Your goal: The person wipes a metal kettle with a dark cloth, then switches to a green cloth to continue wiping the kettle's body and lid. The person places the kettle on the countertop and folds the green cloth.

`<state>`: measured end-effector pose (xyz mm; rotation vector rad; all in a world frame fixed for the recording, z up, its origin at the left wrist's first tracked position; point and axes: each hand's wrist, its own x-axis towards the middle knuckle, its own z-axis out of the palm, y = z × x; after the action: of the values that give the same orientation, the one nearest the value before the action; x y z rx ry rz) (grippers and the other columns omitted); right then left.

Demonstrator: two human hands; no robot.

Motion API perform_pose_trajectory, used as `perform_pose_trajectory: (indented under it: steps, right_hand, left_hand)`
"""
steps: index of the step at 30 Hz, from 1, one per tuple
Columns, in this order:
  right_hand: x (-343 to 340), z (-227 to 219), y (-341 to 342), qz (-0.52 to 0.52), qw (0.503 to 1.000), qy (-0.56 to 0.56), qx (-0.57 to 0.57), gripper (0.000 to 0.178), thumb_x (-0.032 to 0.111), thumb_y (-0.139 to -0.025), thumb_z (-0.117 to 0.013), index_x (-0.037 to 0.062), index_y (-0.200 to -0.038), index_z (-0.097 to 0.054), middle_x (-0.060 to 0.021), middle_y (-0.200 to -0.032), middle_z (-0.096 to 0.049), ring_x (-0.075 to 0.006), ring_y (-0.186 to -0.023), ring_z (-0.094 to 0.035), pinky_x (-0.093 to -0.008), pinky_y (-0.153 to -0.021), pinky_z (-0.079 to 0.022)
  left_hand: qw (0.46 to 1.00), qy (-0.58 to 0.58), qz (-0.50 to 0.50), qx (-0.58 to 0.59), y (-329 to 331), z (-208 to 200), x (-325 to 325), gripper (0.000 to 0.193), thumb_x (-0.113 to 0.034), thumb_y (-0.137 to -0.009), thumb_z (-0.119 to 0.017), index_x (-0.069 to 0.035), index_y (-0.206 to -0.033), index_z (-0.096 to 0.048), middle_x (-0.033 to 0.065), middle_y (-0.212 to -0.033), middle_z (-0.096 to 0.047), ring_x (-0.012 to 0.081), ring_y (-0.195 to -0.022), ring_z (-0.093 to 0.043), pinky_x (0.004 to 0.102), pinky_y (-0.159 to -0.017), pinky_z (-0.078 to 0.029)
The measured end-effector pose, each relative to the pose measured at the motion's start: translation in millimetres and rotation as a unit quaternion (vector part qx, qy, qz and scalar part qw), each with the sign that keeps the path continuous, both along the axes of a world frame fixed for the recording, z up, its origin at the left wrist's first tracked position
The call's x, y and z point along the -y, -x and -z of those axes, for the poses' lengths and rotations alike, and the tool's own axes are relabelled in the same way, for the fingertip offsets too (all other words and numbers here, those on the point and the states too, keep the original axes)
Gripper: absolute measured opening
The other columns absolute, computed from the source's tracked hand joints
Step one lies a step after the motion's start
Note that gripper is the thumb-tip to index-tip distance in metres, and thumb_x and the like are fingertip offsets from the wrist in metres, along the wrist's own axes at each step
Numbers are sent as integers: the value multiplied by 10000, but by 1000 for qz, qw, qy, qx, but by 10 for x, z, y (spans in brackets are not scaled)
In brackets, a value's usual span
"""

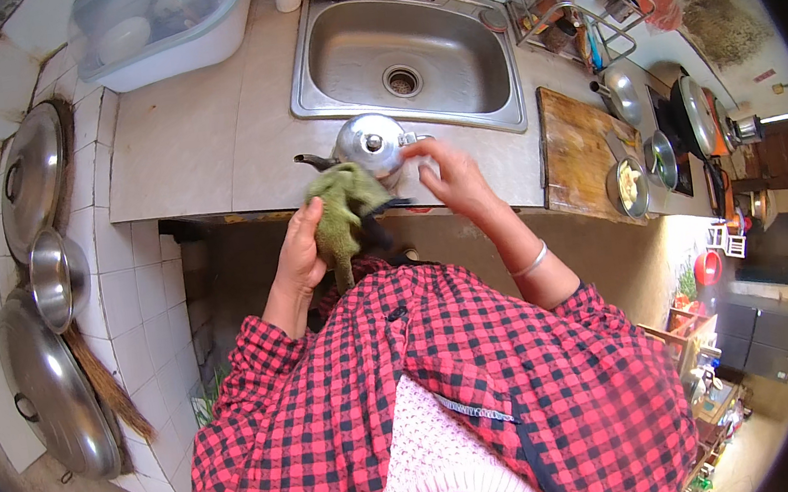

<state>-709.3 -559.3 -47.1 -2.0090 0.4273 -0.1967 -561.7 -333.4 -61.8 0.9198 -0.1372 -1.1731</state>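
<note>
A silver metal kettle (371,144) with a round lid knob and a black spout stands near the front edge of the counter, before the sink. My left hand (297,249) is closed on a green cloth (347,203), which hangs bunched against the near side of the kettle and hides part of it. Something dark shows beside the cloth, too unclear to name. At the kettle's right side is my right hand (452,177), its index fingertip at the metal by the handle and its thumb apart, with nothing visible between them.
Behind the kettle is a steel sink (412,59). A wooden cutting board (583,152) lies to the right, with a small pan (628,188) of food on its edge. A lidded plastic tub (165,29) stands back left. Large pot lids (56,391) lean along the left wall.
</note>
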Motion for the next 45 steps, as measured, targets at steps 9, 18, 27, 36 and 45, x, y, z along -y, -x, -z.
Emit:
perform_pose_trajectory:
  steps: [9,18,27,36,45]
  right_hand:
    - [242,520,-522,16,975,204,84,474,358,-924,-560,80,-1305,-513,-165,-1346,-508,-361,-1169,-534,-442,-961,-452]
    - [400,616,-468,-9,964,228,139,489,274,-897,-591,68,-1325,-477,-142,-1335,-501,-336,-1195,-509,-439,-949,-438]
    - [336,568,-470,15,968,213,134,507,221,-886,-597,56,-1344,-455,-152,-1353,-477,-341,-1218,-489,-440,-954,-424]
    - [259,543,-471,34,966,230,117,527,223,-879,-603,49,-1350,-444,-154,-1360,-467,-332,-1211,-491,-438,-941,-421]
    - [285,428,-473,44,965,243,86,538,232,-896,-597,48,-1369,-419,-165,-1389,-437,-356,-1235,-470,-433,-1004,-408]
  left_hand:
    - [907,-62,-113,402,384,162,446,270,-16,-893,-509,28,-1137,-617,67,-1106,-655,169,-1023,-607,311,-900,-470]
    - [703,-181,-53,686,195,472,939,475,-309,-889,-655,7,-1221,-532,254,-1162,-555,436,-1079,-515,473,-936,-411]
    - [868,-154,-36,472,-264,458,1123,579,-289,-846,-730,3,-1287,-495,151,-1255,-524,269,-1176,-487,368,-1013,-378]
    - [844,-179,-124,490,-327,478,1322,334,-152,-855,-693,7,-1121,-569,106,-1065,-651,219,-974,-615,336,-876,-467]
    - [669,-253,-194,672,-504,272,1589,220,-165,-883,-630,-14,-970,-497,228,-844,-639,432,-807,-623,490,-682,-476]
